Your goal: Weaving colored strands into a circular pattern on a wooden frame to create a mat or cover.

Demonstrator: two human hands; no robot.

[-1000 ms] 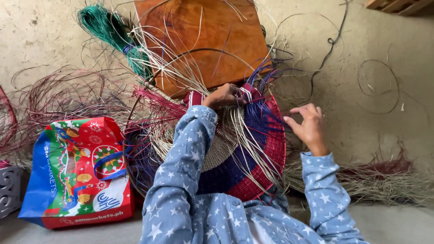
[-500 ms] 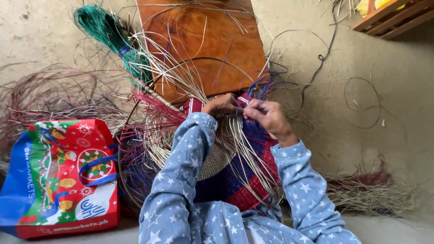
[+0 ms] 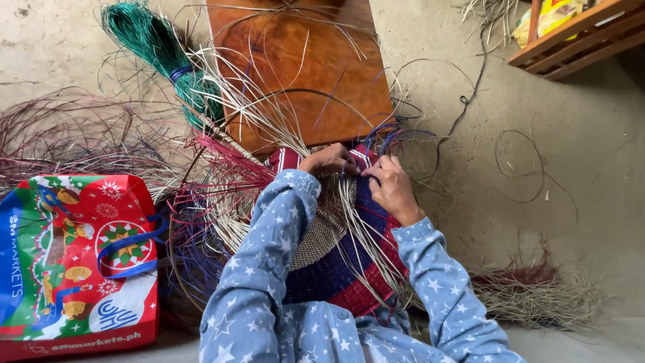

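Weaving on a bare concrete floor (image 3: 591, 175), both hands (image 3: 363, 178) meeting at the basket rim.

Pinching pale strands with the left hand (image 3: 329, 161) and right hand (image 3: 392, 190), fingers curled tight, atop the half-woven basket (image 3: 336, 262) resting in the lap; lying about it a wooden board (image 3: 295, 67), green fibre bundle (image 3: 161, 54), printed shopping bag (image 3: 74, 255), wooden shelf (image 3: 578, 33) at the corner.

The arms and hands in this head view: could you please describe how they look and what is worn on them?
Both arms wear long, light blue sleeves scattered with white stars, ending in buttonless-looking cuffs at the wrists. The left hand and right hand are bare: no gloves, rings or watch show.
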